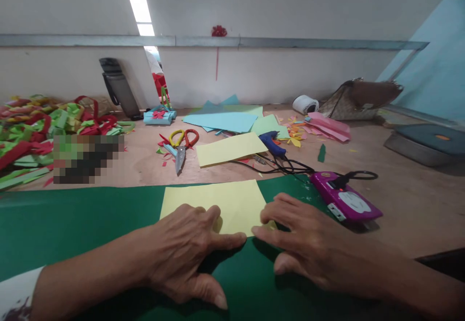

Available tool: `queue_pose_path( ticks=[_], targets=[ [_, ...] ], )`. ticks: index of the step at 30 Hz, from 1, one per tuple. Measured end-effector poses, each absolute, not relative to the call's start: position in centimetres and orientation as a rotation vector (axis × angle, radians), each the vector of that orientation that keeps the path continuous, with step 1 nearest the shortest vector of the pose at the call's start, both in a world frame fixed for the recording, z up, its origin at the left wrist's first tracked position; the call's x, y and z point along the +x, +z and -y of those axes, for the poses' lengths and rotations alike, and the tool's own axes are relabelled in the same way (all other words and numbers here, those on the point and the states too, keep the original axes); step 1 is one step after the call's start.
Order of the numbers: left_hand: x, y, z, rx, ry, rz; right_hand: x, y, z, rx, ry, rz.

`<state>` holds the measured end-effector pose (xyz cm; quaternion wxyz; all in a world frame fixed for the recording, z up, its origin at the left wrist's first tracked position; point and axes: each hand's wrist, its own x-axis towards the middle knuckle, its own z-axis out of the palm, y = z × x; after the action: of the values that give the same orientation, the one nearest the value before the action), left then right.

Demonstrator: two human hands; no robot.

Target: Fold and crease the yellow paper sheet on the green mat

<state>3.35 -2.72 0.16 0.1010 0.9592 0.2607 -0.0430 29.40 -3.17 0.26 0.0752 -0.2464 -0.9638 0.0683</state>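
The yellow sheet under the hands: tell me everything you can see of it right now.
The yellow sheet is pale, plain paper, roughly rectangular and lying flat on the green mat. Its near edge looks folded or pressed down. The left hand rests on its near left part, index finger stretched along the near edge; the right hand presses its near right corner, fingertips meeting the left's. No marks or cuts show on it. A second yellow sheet lies farther back.

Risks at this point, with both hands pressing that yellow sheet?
1. The left hand and right hand press only the near edge of the yellow sheet; its far part lies free on the green mat and might shift, skewing a crease.
2. The black cord from the blue glue gun trails near the right hand; a snag seems possible.
3. The purple device sits close to the right hand and could get knocked.
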Motion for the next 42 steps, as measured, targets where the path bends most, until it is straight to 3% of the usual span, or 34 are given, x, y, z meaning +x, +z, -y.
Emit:
queue_pose_path(
  ticks=[11, 33, 37, 42],
  targets=[
    [-0.2, -1.3, 3.5, 2.751, 0.009, -0.793, 27.6, -1.2, 1.9, -0.706, 0.450, 2.907],
    [-8.7, -2.2, 6.0, 2.851, 0.321, -0.988, 27.9, -1.8, 1.7, -0.657, 0.404, 2.888],
    [-7.6, -1.9, 6.5, 2.921, 0.438, -1.122, 27.9, -1.7, 1.9, -0.699, 0.377, 2.890],
    [-2.0, -0.5, 6.5, 2.895, 0.250, -0.976, 27.4, -1.6, 2.2, -0.728, 0.347, 2.916]
  ],
)
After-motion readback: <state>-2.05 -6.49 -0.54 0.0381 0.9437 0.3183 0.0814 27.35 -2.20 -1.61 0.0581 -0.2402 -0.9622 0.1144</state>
